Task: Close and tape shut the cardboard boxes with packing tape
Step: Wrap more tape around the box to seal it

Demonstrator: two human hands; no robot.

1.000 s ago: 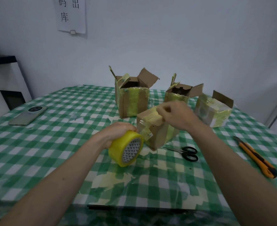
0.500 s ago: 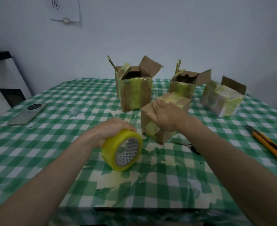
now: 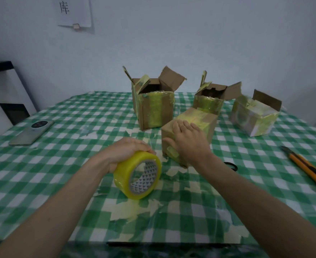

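A small closed cardboard box (image 3: 205, 121) with yellow tape across its top sits in the middle of the table. My right hand (image 3: 188, 139) lies flat on its near top edge, fingers straight, thumb against the front face. My left hand (image 3: 127, 150) grips a roll of yellow packing tape (image 3: 137, 176) from above, just left of the box, the roll resting near the tablecloth. A thin clear strip of tape runs from the roll toward the box. Behind stand two boxes with flaps up, a tall one (image 3: 154, 107) and a shorter one (image 3: 209, 101).
A pale taped box (image 3: 254, 118) with one flap up sits at the right. Black scissors (image 3: 230, 165) lie partly hidden behind my right forearm. An orange utility knife (image 3: 309, 169) lies at the far right, a phone (image 3: 31, 132) at the left. Tape scraps litter the green checked tablecloth (image 3: 60, 164).
My right hand went from pinching tape at the box top to lying flat on the box. The left hand and roll shifted slightly toward me and down.
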